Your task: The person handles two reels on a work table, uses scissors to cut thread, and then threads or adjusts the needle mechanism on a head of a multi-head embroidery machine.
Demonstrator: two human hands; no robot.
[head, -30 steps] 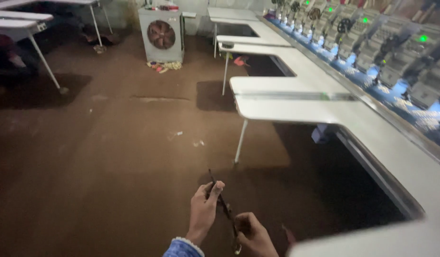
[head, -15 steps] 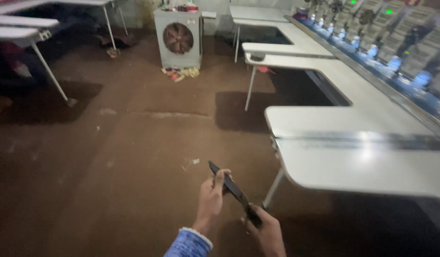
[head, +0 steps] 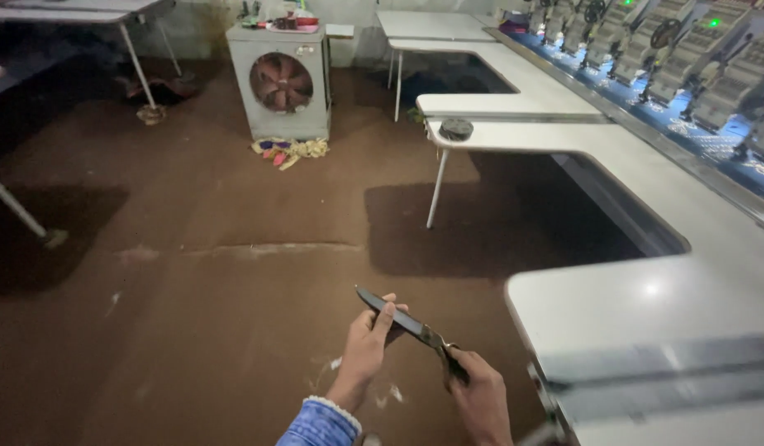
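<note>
brown floor (head: 192, 272), white tables (head: 646, 306) along the right, a boxy cooler fan (head: 283, 83) by the far wall.

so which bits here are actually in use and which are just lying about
In use:
scissors, blades closed
left hand on the blades
right hand at the handles

Lying about:
air cooler
scraps on the floor
dark round object on white table
embroidery machines

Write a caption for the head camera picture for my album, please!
Both hands, left hand and right hand, hold long dark metal scissors above a brown floor.
</note>
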